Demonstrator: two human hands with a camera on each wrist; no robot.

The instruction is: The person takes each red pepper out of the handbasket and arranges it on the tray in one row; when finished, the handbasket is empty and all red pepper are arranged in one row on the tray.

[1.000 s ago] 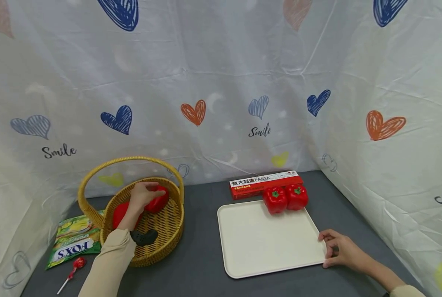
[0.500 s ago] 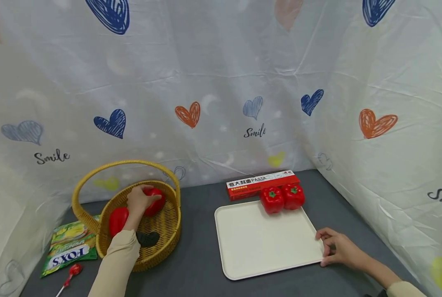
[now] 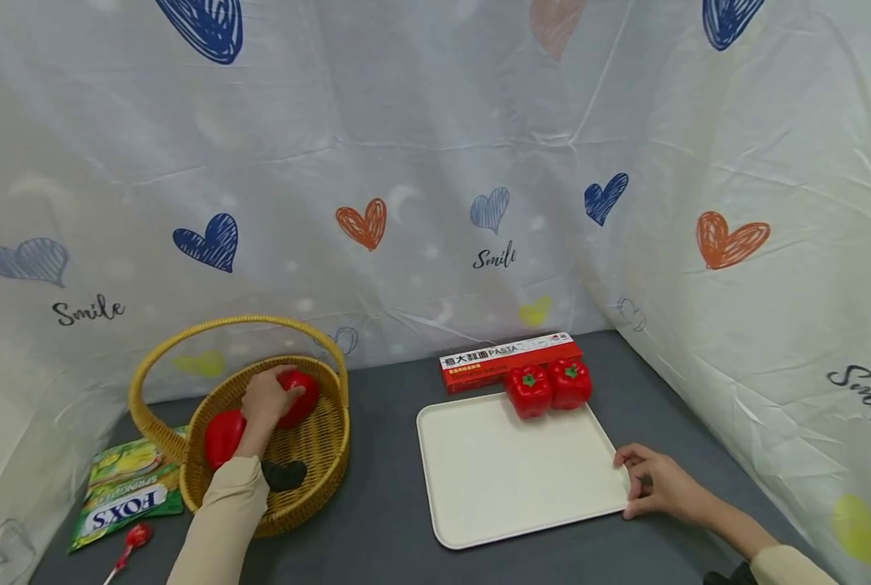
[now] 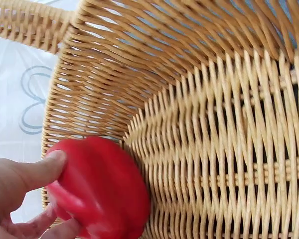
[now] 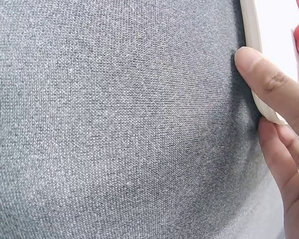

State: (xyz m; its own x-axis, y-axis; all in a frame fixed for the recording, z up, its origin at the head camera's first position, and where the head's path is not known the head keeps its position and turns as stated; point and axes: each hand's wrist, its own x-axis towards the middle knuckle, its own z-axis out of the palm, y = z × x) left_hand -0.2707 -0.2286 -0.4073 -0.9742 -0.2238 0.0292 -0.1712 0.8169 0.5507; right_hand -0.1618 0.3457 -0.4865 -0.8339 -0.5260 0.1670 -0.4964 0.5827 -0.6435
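In the head view, my left hand (image 3: 267,400) reaches into a yellow wicker basket (image 3: 327,439) and grips a red bell pepper (image 3: 302,400) near the far wall. The left wrist view shows the thumb and fingers against the side of that bell pepper (image 4: 102,189). A second red bell pepper (image 3: 222,439) lies at the basket's left, partly behind the arm. My right hand (image 3: 658,486) holds the near right corner of a cream tray (image 3: 516,487), thumb on the front edge and fingers at the side. Two red bell peppers (image 3: 529,392) sit side by side at the tray's far edge.
A red pasta box (image 3: 509,362) lies behind the tray. Left of the basket are a green Fox's candy bag (image 3: 128,496) and a red lollipop (image 3: 137,536). The basket's tall handle (image 3: 238,322) arches above its opening. A patterned white curtain (image 3: 406,179) encloses the grey table.
The whole scene shifts left as the head turns slightly. My left hand stays on the bell pepper in the basket, and my right hand keeps hold of the tray corner.
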